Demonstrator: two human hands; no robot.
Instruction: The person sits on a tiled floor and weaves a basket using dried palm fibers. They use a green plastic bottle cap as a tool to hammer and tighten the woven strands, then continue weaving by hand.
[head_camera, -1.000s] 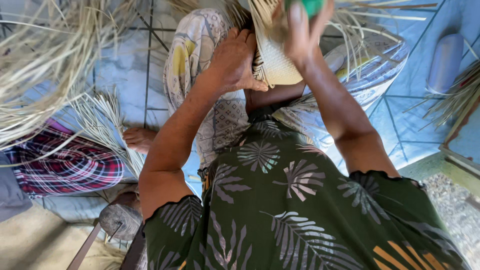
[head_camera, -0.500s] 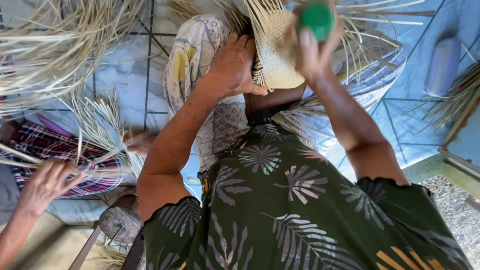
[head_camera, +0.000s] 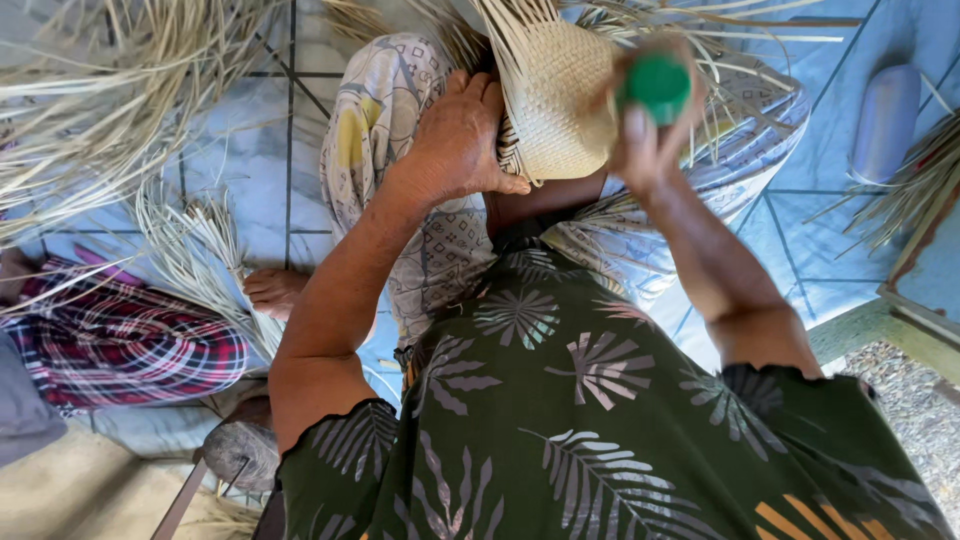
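My left hand (head_camera: 458, 135) presses on the left side of a pale woven straw piece (head_camera: 558, 100) with loose strands fanning out from its edges. My right hand (head_camera: 648, 125) is raised beside the weave's right side, fingers closed around a small green round object (head_camera: 657, 86). The weave rests over my lap, which is covered by a patterned cloth (head_camera: 385, 130). My dark leaf-print shirt (head_camera: 590, 420) fills the lower view.
Heaps of dry straw strands (head_camera: 110, 110) lie on the blue tiled floor (head_camera: 240, 170) at left. Another person's bare foot (head_camera: 275, 290) and plaid garment (head_camera: 130, 345) are at left. A pale bottle-like object (head_camera: 885, 120) lies at right.
My right hand with the green object has moved down and to the right of the weave. Another person's hand seen at lower left half a second ago is gone from view.
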